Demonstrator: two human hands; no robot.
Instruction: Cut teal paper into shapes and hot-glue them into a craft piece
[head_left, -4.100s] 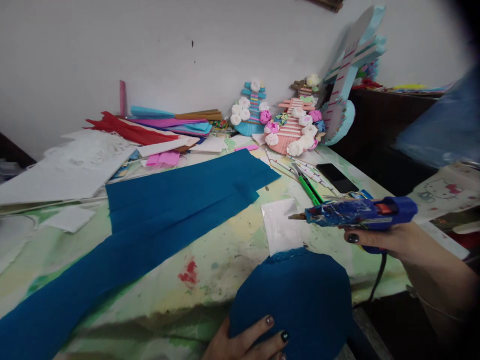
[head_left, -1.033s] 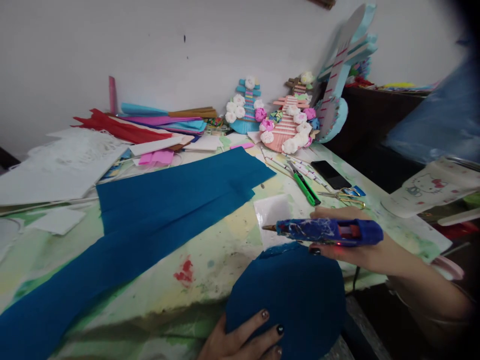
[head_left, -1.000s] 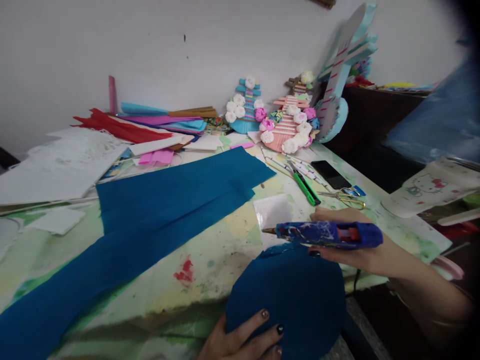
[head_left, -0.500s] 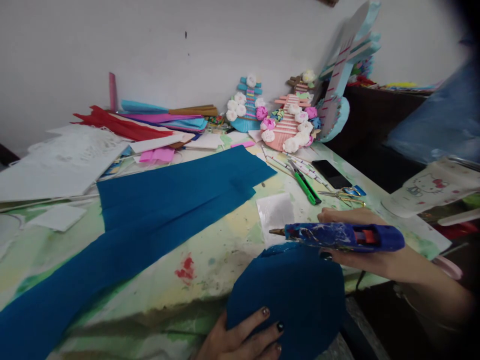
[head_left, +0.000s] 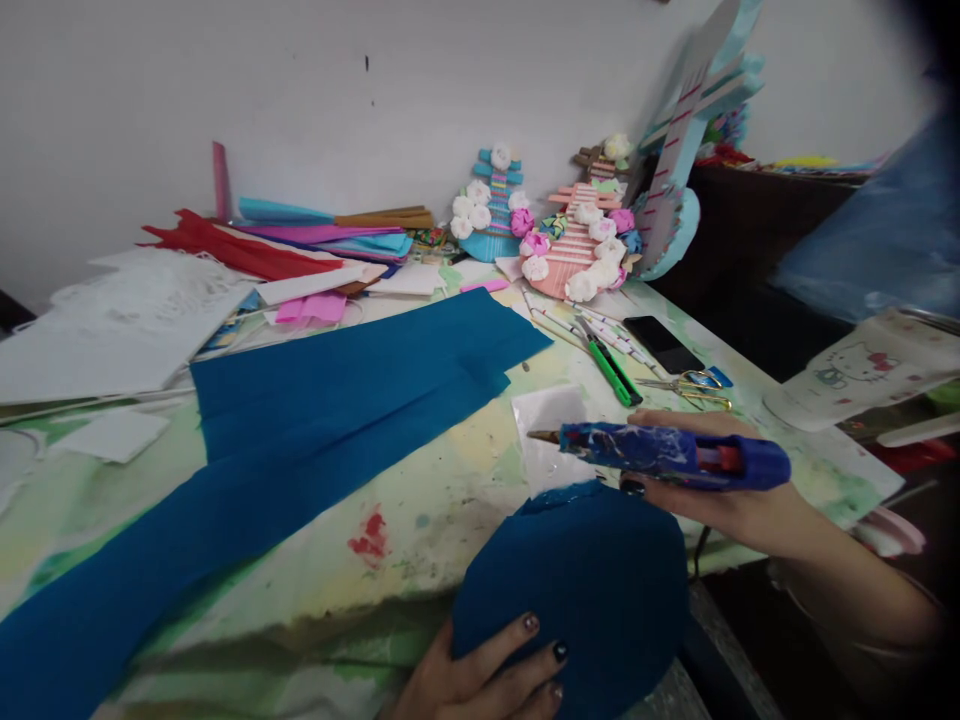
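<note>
My right hand [head_left: 739, 515] is wrapped round a blue hot glue gun [head_left: 660, 455], its metal nozzle pointing left. Strands of dried glue cling to its body. Below the gun is a rounded piece covered in dark blue paper [head_left: 577, 590], with shiny glue along its upper edge. My left hand [head_left: 480, 675] holds this piece at its lower left, fingers laid across the top and thumb hidden. Just beyond the piece, under the nozzle, lies a white square [head_left: 547, 415] with a glossy surface. A long sheet of blue crepe paper [head_left: 337, 400] stretches across the table to the left.
A green utility knife [head_left: 611, 370], gold-handled scissors [head_left: 694, 388] and a black phone [head_left: 664, 343] lie at the right. Flower-decorated instrument models [head_left: 574, 255] lean by the wall. White boards [head_left: 97, 345] and folded coloured papers [head_left: 322, 240] are at the left and back.
My right hand has moved the glue gun slightly left and up, so its nozzle is farther above the piece's edge. My left hand and the blue piece have barely shifted.
</note>
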